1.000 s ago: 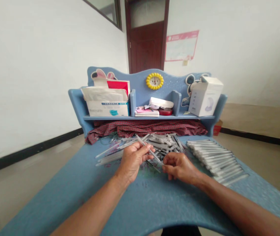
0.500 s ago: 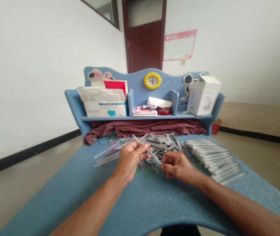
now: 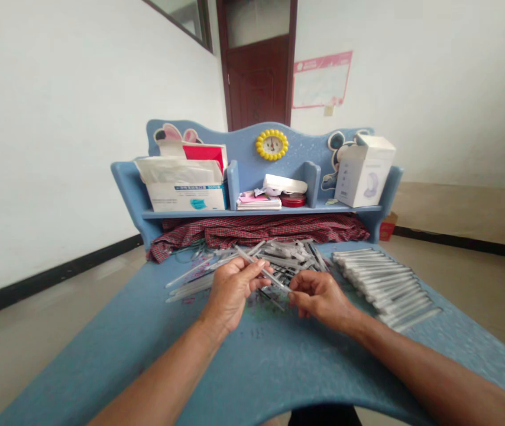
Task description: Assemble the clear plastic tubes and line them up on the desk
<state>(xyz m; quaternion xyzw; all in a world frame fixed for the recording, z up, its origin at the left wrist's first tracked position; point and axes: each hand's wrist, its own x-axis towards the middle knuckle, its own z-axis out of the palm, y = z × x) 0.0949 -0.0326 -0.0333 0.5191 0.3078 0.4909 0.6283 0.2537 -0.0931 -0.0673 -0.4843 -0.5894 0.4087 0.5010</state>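
My left hand (image 3: 231,289) is closed round a thin clear plastic tube (image 3: 259,270) that slants from upper left down to the right. My right hand (image 3: 320,298) pinches the tube's lower right end with thumb and fingers. Both hands hover just above the blue table (image 3: 252,367), in front of a loose heap of clear tubes (image 3: 279,257). To the right of my right hand lies a neat row of white tubes (image 3: 385,284), side by side.
A red checked cloth (image 3: 261,229) lies bunched behind the heap. The blue shelf back (image 3: 252,204) holds a mask box (image 3: 188,194), books, a red tin, a white carton (image 3: 363,171) and a small yellow clock (image 3: 271,145). A brown door stands behind.
Both hands keep their hold on the tube and have barely shifted. The camera has tilted slightly, so the shelf sits a little lower left in view.
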